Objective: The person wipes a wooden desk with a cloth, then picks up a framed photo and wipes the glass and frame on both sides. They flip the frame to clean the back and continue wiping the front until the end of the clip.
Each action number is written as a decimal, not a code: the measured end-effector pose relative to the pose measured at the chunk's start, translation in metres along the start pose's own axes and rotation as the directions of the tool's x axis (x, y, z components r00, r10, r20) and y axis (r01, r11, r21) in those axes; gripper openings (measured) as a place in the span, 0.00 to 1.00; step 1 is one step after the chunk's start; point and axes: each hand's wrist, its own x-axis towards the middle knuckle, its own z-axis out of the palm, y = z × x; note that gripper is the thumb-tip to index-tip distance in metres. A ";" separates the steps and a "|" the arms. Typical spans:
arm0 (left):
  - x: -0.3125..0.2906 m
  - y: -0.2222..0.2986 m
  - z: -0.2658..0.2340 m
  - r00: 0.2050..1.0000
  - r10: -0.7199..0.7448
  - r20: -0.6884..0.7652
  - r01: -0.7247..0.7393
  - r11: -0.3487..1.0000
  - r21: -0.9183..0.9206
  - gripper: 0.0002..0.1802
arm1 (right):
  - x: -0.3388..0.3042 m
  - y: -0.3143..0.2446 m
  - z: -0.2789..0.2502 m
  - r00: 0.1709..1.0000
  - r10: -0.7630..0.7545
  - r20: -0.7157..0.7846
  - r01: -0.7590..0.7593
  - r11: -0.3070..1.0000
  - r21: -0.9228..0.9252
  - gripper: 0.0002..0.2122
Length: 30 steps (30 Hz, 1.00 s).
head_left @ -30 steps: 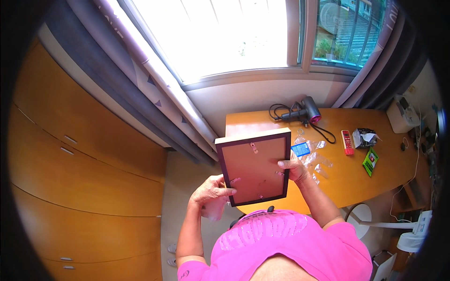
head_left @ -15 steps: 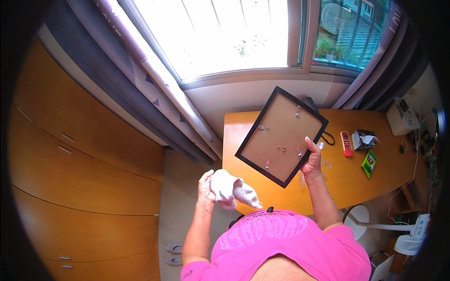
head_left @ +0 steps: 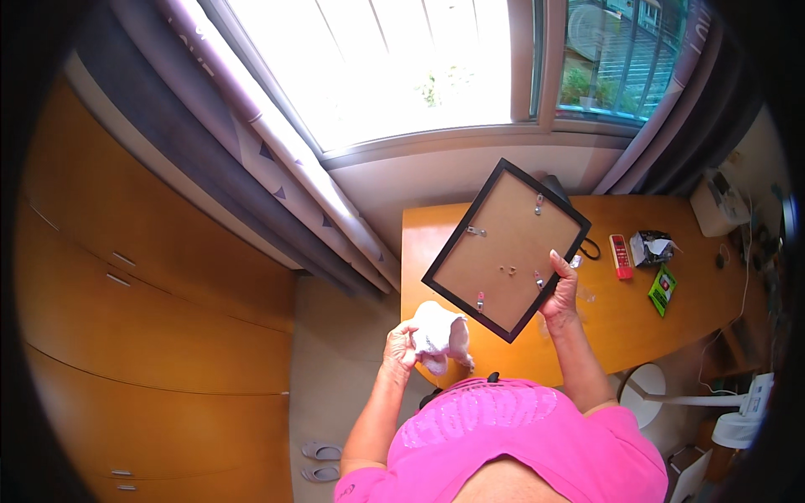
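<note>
My right hand (head_left: 562, 295) grips the lower right side of a black picture frame (head_left: 506, 250), its thumb lying over the edge. The frame is tilted, and its brown backing with several metal clips faces me. A crumpled whitish cloth (head_left: 438, 331) hangs from my left hand (head_left: 401, 345), pinched between thumb and fingers. The cloth is just below the frame's lower left edge, apart from it, over the near left edge of the wooden table (head_left: 423, 230). The frame's front is hidden from me.
On the table's right lie a red and white remote-like handset (head_left: 620, 256), a black tissue pack (head_left: 651, 249) and a green packet (head_left: 662, 291). A dark object with a strap (head_left: 590, 248) is partly behind the frame. Wooden drawers (head_left: 151, 327) stand left; a white lamp (head_left: 738, 429) stands right.
My left hand has moved right with the cloth, closer to the picture frame. The frame, still in my right hand, has shifted only slightly.
</note>
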 end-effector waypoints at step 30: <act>0.002 -0.046 -0.079 0.906 0.349 -0.241 0.129 0.314 0.941 0.38 | -0.011 0.001 0.000 0.999 0.049 0.021 -0.050 0.997 0.058 0.14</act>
